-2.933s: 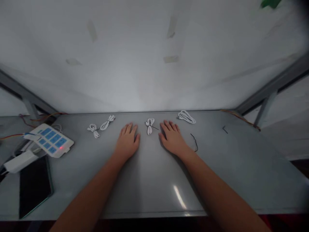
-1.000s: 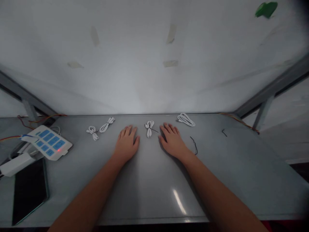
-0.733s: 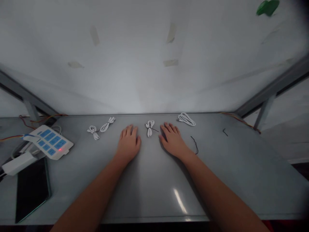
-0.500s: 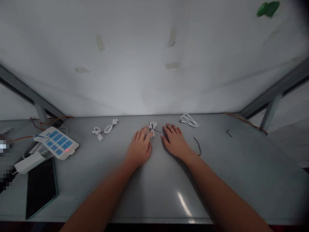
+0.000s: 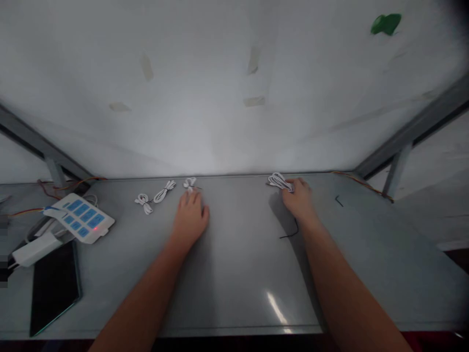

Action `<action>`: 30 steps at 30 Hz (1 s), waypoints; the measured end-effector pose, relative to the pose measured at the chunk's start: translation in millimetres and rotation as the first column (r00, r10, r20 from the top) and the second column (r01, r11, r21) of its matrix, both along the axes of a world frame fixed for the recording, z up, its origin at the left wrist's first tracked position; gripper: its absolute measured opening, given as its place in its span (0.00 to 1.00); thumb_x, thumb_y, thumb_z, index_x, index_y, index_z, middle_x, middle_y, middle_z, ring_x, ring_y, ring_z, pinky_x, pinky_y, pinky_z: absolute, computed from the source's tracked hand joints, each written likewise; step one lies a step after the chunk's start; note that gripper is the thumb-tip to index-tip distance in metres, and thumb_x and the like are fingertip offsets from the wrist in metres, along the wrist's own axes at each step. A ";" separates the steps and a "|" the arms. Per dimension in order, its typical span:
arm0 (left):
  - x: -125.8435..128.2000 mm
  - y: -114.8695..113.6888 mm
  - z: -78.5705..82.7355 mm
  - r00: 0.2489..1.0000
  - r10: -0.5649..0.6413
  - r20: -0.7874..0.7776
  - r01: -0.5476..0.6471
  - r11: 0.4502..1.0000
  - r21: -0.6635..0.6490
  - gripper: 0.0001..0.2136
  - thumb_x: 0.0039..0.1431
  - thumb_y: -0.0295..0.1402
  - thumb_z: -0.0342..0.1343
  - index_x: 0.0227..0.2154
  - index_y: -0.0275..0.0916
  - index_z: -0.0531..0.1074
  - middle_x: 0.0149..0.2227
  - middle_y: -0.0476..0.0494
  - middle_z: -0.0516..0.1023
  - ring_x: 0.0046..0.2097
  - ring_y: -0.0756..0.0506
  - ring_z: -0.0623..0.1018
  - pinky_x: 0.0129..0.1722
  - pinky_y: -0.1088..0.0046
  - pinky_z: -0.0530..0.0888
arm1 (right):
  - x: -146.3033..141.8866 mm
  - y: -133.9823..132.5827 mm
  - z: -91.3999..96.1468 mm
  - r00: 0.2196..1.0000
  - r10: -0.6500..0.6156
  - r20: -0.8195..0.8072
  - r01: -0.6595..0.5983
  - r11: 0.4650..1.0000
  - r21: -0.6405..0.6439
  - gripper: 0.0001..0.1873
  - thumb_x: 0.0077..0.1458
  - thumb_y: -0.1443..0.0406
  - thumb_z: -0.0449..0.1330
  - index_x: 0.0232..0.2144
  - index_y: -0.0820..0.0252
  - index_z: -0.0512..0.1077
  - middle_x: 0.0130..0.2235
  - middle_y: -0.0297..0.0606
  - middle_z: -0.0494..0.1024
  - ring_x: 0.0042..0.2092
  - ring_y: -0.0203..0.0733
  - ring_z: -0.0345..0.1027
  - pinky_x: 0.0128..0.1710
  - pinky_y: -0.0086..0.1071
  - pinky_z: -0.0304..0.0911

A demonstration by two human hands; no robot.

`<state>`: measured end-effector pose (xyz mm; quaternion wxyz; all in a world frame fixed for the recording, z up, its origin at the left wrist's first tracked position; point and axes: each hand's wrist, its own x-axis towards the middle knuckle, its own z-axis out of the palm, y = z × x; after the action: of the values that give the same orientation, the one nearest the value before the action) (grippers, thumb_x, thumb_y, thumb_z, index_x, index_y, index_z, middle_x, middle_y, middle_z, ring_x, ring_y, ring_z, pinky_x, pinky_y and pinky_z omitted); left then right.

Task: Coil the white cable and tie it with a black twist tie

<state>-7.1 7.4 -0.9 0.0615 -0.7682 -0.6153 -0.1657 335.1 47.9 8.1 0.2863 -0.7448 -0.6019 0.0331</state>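
While the head camera looks down past my forearms, I take the power strip [image 5: 82, 217] as my landmark. Far to its right, my right grip [image 5: 301, 199] is closed on the right-hand end of the white coil [image 5: 277, 180]; I judge that I pinch it there to keep the loops together, since I see no tie around them. A shadow on the surface [image 5: 234, 254] suggests that grip is raised, though I cannot tell whether all the coil is lifted. A loose black tie [image 5: 290, 235] lies by my right wrist, also well right of the strip.

Nearer the strip, on its right, my left grip [image 5: 190, 217] is spread, thumb apart, fingertips at the near part of a bound cable [image 5: 189, 183]. It clasps nothing, probably because the binding keeps that cable gathered by itself. Between it and the strip lie two tied bundles [image 5: 164, 191].

A second ago the bound cable lay between both grips, farther right of the strip; now it sits close to the bundles. My right grip, flat then, has gone farther right to the coil, and the black tie lies differently.
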 end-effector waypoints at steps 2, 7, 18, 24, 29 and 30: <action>-18.9 4.4 2.9 0.982 0.185 -0.039 -0.183 0.982 0.051 0.20 0.65 0.35 0.49 0.55 0.31 0.72 0.60 0.26 0.74 0.65 0.26 0.67 0.65 0.39 0.61 | 0.8 1.6 -3.6 0.999 0.041 -0.025 -0.042 0.997 -0.060 0.24 0.60 0.67 0.51 0.55 0.72 0.73 0.54 0.58 0.77 0.60 0.58 0.69 0.62 0.49 0.62; -35.2 6.5 16.3 0.933 0.357 0.043 -0.360 0.931 0.063 0.17 0.66 0.36 0.47 0.47 0.33 0.78 0.51 0.28 0.79 0.57 0.28 0.73 0.58 0.44 0.69 | -45.3 -16.1 -2.4 0.982 0.188 -0.018 -0.189 0.977 -0.097 0.20 0.61 0.68 0.53 0.51 0.69 0.78 0.58 0.56 0.75 0.60 0.54 0.69 0.62 0.40 0.62; 11.5 -4.1 10.8 0.955 0.151 0.255 -0.096 0.972 -0.214 0.13 0.66 0.42 0.55 0.32 0.38 0.75 0.34 0.40 0.80 0.41 0.40 0.77 0.44 0.62 0.72 | -127.7 -76.1 19.7 0.654 0.730 -0.199 -0.743 0.670 0.018 0.19 0.65 0.72 0.54 0.54 0.58 0.76 0.50 0.43 0.79 0.52 0.43 0.70 0.56 0.37 0.66; 3.7 -5.0 17.0 0.940 0.165 0.298 -0.069 0.949 -0.308 0.13 0.60 0.44 0.61 0.36 0.37 0.74 0.38 0.39 0.80 0.42 0.39 0.78 0.43 0.63 0.71 | -125.4 -66.5 13.8 0.811 0.573 -0.117 -0.579 0.814 -0.032 0.08 0.60 0.69 0.62 0.42 0.63 0.78 0.43 0.45 0.77 0.48 0.48 0.69 0.52 0.40 0.65; 13.5 -9.2 13.6 0.940 0.109 0.323 -0.007 0.954 -0.301 0.09 0.61 0.39 0.58 0.34 0.38 0.73 0.37 0.38 0.79 0.42 0.39 0.77 0.43 0.64 0.70 | -135.3 -62.5 4.5 0.873 0.480 -0.084 -0.486 0.870 -0.081 0.13 0.58 0.60 0.67 0.42 0.63 0.77 0.44 0.46 0.77 0.48 0.52 0.69 0.52 0.44 0.63; 16.2 -10.0 12.9 0.934 0.103 0.343 0.008 0.952 -0.306 0.08 0.61 0.37 0.57 0.33 0.38 0.73 0.36 0.39 0.79 0.41 0.40 0.77 0.42 0.64 0.70 | -137.8 -61.4 3.3 0.885 0.459 -0.079 -0.465 0.881 -0.086 0.13 0.58 0.59 0.66 0.42 0.63 0.76 0.44 0.47 0.77 0.48 0.52 0.69 0.52 0.44 0.62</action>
<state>9.1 -2.6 12.0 -0.1645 -0.7107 -0.6529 -0.2039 197.2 -13.5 11.4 0.2485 -0.5925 -0.7511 0.1521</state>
